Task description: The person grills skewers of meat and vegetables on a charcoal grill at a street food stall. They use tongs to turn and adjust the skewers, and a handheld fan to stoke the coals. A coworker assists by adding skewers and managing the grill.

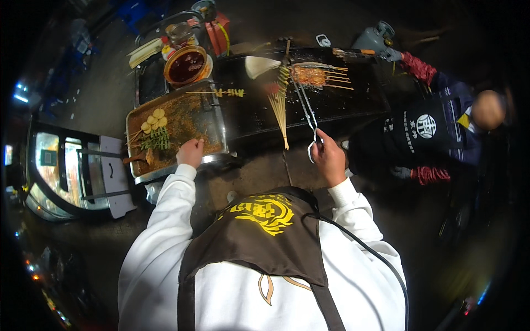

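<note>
My right hand [330, 159] grips a pair of metal tongs [307, 105] by the loop handles. The tongs' far ends reach a flat browned piece of food on several skewers [308, 76], on a dark griddle [248, 120]. Left of the tongs lie a fanned bundle of skewers with reddish tips [278, 107] and green spiral-cut pieces [283, 75]. My left hand [190, 153], fingers curled, rests at the near edge of a metal tray [182, 169]; its underside is hidden. Spice covers the tray floor, with round yellowish slices [155, 120] and green skewered pieces [155, 138] on it.
A bowl of dark red sauce [187, 66] stands behind the tray. One green skewer [230, 93] bridges tray and griddle. A white fan-shaped thing [261, 67] lies farther back. At right, a gloved person in an apron [401, 128] stands near a gas cylinder [368, 39].
</note>
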A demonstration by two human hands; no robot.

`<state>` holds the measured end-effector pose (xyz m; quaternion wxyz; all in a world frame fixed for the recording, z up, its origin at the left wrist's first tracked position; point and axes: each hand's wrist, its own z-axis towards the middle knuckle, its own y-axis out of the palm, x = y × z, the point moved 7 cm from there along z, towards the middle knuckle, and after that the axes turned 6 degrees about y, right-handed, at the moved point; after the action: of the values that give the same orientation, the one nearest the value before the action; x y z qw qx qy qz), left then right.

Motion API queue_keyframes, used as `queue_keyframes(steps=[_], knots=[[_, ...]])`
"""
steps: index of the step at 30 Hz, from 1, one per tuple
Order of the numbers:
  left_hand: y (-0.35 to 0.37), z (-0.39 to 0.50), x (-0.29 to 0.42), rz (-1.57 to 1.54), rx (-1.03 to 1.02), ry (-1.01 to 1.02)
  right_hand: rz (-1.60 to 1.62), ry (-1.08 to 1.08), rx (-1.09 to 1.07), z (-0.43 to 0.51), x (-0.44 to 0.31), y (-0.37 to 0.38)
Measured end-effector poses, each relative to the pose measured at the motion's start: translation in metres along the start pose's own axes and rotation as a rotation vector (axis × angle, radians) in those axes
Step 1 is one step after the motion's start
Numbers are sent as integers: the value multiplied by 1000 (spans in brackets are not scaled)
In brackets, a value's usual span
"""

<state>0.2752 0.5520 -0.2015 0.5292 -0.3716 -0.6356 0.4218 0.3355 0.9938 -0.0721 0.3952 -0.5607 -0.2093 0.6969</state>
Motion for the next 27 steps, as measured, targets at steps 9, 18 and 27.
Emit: queue_keyframes(steps=[9,18,27], knots=[[-7,-6,3,-50,31,70,-457,-509,-5,28,-88,119],[-8,-7,3,-75,70,138,-298,-515,-128,-2,-118,157],[-8,-4,9,-17,-15,113,229,106,-396,-19,-23,75]])
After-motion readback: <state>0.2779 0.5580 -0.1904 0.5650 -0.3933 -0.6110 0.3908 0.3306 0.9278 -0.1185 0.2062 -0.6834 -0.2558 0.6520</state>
